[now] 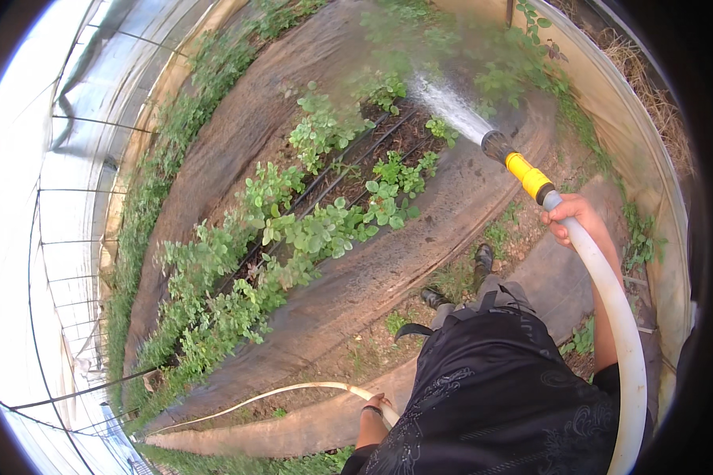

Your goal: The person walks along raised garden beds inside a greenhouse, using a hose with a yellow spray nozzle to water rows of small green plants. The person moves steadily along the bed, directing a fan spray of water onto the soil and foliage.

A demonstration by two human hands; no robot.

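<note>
My right hand point(572, 217) grips a thick whitish hose point(611, 285) just behind its yellow and black spray nozzle point(526, 172). Water point(451, 105) fans out of the nozzle towards the upper middle, over leafy green plants point(324, 127) in a planted bed. Low at the picture's bottom, my left hand point(380, 403) is closed around a further length of the hose point(315, 385), which trails away along the ground to the lower left. Part of the hose between the hands is out of view.
Black drip lines point(356, 163) run along the bed between the plant rows. Dark ground cover point(356, 297) borders it. Plastic sheeting point(641, 154) stands close on the right. More plants point(148, 196) line the left wall. My shoes point(483, 259) rest on the weedy path beside the bed.
</note>
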